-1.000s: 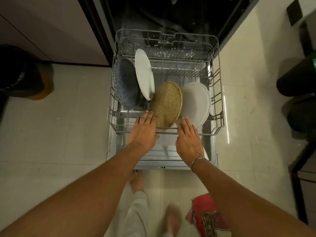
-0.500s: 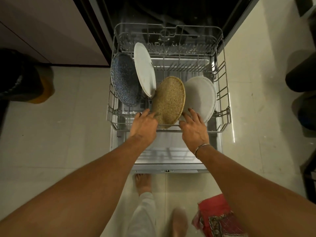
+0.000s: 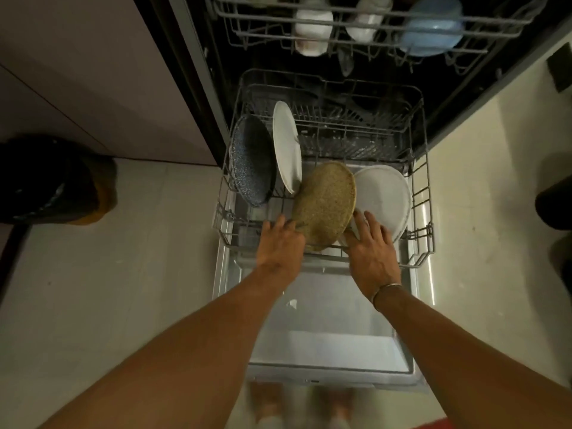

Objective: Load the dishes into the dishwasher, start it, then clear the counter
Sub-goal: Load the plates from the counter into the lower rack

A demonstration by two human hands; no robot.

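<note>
Standing on edge, speckled tan plate leans left.

Four plates on edge in the pulled-out grey wire lower rack, blue speckled plate far left, white plate beside it, tan speckled plate front centre, white round plate right, upper wire rack with cups behind

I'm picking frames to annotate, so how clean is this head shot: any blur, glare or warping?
Head view: dim, warm light; the feet at the bottom edge are motion-blurred; bright glare streaks the lower rack on its right side; wide-angle warping splays the dishwasher's edges; the speckled tan plate stays fairly sharp.
</note>
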